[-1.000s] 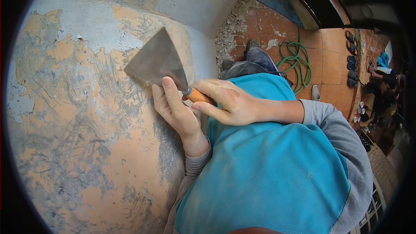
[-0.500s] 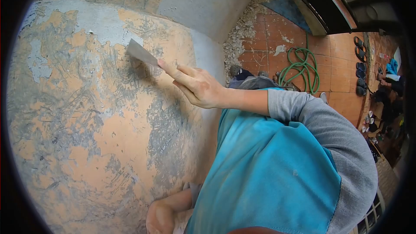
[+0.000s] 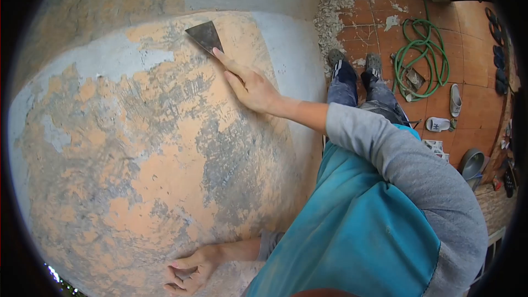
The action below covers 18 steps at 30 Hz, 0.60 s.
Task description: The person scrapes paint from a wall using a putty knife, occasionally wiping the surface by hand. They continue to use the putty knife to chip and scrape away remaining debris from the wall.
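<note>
My right hand (image 3: 254,89) grips a metal scraper (image 3: 205,36), with a finger stretched toward its broad blade. The blade lies against or close to the upper part of a patchy orange and grey wall (image 3: 159,176), just right of a pale painted strip. Low in the view, my left hand (image 3: 192,269) is beside the wall surface with its fingers bent and apart, and nothing shows in it. Whether it touches the wall I cannot tell.
Paint flakes (image 3: 333,16) lie along the wall's foot. On the tiled floor (image 3: 379,27) are my feet, a coiled green hose (image 3: 444,60), white slippers (image 3: 438,124), dark sandals (image 3: 499,58) and a round metal bowl (image 3: 472,163).
The scraper in my right hand has moved up and right, its blade turned. My left hand has come into view at the bottom. The camera view has shifted, showing my feet and the slippers.
</note>
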Motion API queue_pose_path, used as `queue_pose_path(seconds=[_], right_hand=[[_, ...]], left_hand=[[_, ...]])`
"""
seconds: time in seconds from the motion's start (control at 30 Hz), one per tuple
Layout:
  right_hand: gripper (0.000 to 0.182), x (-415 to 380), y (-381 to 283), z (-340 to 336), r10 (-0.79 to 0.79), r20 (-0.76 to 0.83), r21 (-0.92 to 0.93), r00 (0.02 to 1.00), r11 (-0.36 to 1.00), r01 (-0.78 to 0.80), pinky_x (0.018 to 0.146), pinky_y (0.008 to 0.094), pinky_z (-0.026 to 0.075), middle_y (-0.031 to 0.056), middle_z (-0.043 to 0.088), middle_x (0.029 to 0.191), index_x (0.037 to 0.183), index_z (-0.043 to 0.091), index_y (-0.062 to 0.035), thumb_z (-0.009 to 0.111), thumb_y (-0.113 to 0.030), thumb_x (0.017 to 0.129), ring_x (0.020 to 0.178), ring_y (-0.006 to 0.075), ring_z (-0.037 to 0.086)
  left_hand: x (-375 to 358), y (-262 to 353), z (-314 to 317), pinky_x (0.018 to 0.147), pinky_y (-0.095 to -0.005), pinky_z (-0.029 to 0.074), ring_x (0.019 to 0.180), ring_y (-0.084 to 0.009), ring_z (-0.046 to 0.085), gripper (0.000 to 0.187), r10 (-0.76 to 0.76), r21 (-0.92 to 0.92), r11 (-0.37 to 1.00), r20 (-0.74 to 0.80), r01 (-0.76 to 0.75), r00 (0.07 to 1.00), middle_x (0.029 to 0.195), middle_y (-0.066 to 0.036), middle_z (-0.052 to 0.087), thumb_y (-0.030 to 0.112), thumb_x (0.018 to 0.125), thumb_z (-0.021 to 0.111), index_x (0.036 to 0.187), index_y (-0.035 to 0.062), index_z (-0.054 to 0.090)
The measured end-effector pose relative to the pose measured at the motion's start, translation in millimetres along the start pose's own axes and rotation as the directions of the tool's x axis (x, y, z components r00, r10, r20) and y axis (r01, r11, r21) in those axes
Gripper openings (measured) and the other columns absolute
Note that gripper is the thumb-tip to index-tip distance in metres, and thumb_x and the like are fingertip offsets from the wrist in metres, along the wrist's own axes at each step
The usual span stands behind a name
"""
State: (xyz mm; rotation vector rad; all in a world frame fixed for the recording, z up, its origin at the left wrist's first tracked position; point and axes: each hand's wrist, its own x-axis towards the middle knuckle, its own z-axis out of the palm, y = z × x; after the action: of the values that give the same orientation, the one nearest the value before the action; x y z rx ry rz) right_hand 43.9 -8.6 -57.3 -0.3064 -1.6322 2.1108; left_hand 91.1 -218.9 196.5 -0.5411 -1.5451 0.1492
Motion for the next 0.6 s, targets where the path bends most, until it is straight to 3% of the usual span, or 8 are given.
queue_pose_path(seconds=[0.2, 0.27, 0.37, 0.4, 0.43, 0.47, 0.53, 0.6], right_hand=[[0.053, 5.8, -26.8, -24.3, -0.003, 0.076, 0.002, 0.997, 1.0, 0.003, 0.045, 0.0327, 0.043, 0.0059, 0.055, 0.06, 0.159, 0.034, -0.0207, 0.041, -0.019, 0.106, 0.043, 0.0135, 0.043], [0.053, 7.7, -22.7, -31.8, -0.102, 0.045, -0.106, 0.994, 0.989, 0.106, 0.047, 0.0348, 0.045, 0.0088, 0.056, 0.06, 0.158, 0.036, -0.0207, 0.042, -0.02, 0.106, 0.044, 0.0154, 0.045], [0.05, 14.3, -13.6, -36.6, 0.312, -0.021, -0.143, 0.95, 0.939, -0.312, 0.054, 0.0365, 0.046, 0.0059, 0.052, 0.057, 0.154, 0.044, -0.0181, 0.044, -0.023, 0.105, 0.049, 0.0188, 0.05], [0.049, 24.2, -21.1, -50.5, 0.408, -0.054, -0.112, 0.912, 0.905, -0.411, 0.056, 0.0365, 0.047, 0.0055, 0.053, 0.058, 0.154, 0.045, -0.0173, 0.045, -0.024, 0.105, 0.051, 0.0193, 0.051], [0.05, 25.7, -36.4, -60.7, 0.386, -0.006, -0.142, 0.923, 0.913, -0.382, 0.063, 0.0381, 0.049, 0.0098, 0.058, 0.067, 0.153, 0.045, -0.0137, 0.045, -0.024, 0.104, 0.06, 0.0218, 0.057], [0.052, 17.2, -59.8, -64.6, 0.378, 0.054, -0.163, 0.924, 0.917, -0.365, 0.07, 0.0396, 0.051, 0.014, 0.063, 0.075, 0.152, 0.045, -0.0101, 0.045, -0.025, 0.103, 0.069, 0.0244, 0.062], [0.053, -1.1, -66.6, -54.7, 0.286, 0.021, -0.169, 0.958, 0.945, -0.279, 0.074, 0.0391, 0.051, 0.0136, 0.065, 0.08, 0.152, 0.044, -0.0064, 0.047, -0.026, 0.103, 0.074, 0.0231, 0.063], [0.054, -8.5, -43.9, -43.4, 0.125, -0.111, -0.166, 0.986, 0.976, -0.143, 0.07, 0.0363, 0.049, 0.0069, 0.06, 0.076, 0.153, 0.042, -0.006, 0.049, -0.027, 0.104, 0.068, 0.0175, 0.057]], left_hand=[[6.1, 9.7, 5.0, 0.074, -0.0373, 0.054, 0.091, -0.0258, 0.061, 0.077, 0.005, 0.064, 0.998, 0.024, -0.007, 1.0, 0.108, -0.019, 0.058, 0.04, 0.093, 0.073, 0.138, -0.0122, 0.037], [-8.0, 20.4, 18.3, 0.08, -0.0387, 0.053, 0.092, -0.0267, 0.062, 0.046, -0.026, -0.041, 0.999, 0.027, 0.027, 0.999, 0.097, -0.015, 0.059, 0.029, 0.096, 0.062, 0.121, -0.0054, 0.043], [-9.8, 35.3, 14.9, 0.09, -0.0408, 0.053, 0.094, -0.0279, 0.063, 0.012, 0.0, -0.164, 0.986, 0.082, 0.014, 0.997, 0.082, -0.01, 0.059, 0.013, 0.102, 0.045, 0.096, 0.0049, 0.052], [-31.6, 50.1, 29.9, 0.081, -0.0404, 0.055, 0.081, -0.025, 0.064, 0.027, -0.134, -0.605, 0.791, -0.022, 0.093, 0.991, 0.07, -0.01, 0.058, 0.02, 0.104, 0.039, 0.09, 0.004, 0.054], [-55.7, 81.5, 42.1, 0.072, -0.0401, 0.056, 0.07, -0.0243, 0.063, 0.034, -0.152, -0.88, 0.412, 0.19, 0.237, 0.97, 0.07, -0.011, 0.058, 0.026, 0.105, 0.035, 0.09, 0.0021, 0.053], [-76.6, 108.6, 47.6, 0.068, -0.0415, 0.057, 0.066, -0.0275, 0.064, 0.043, -0.072, -0.798, 0.405, 0.459, 0.447, 0.885, 0.075, -0.013, 0.061, 0.033, 0.106, 0.031, 0.099, -0.0016, 0.054], [-101.8, 189.7, 70.6, 0.097, -0.0443, 0.05, 0.115, -0.03, 0.06, 0.068, 0.018, -0.391, 0.022, 0.92, 0.92, 0.391, 0.139, -0.022, 0.047, 0.051, 0.107, 0.021, 0.145, -0.0033, 0.036], [-104.5, 221.9, 100.5, 0.113, -0.0519, 0.037, 0.142, -0.0373, 0.038, 0.094, 0.338, 0.245, -0.557, 0.94, 0.793, -0.053, 0.154, -0.024, 0.034, 0.073, 0.099, 0.022, 0.156, -0.0012, 0.023]])
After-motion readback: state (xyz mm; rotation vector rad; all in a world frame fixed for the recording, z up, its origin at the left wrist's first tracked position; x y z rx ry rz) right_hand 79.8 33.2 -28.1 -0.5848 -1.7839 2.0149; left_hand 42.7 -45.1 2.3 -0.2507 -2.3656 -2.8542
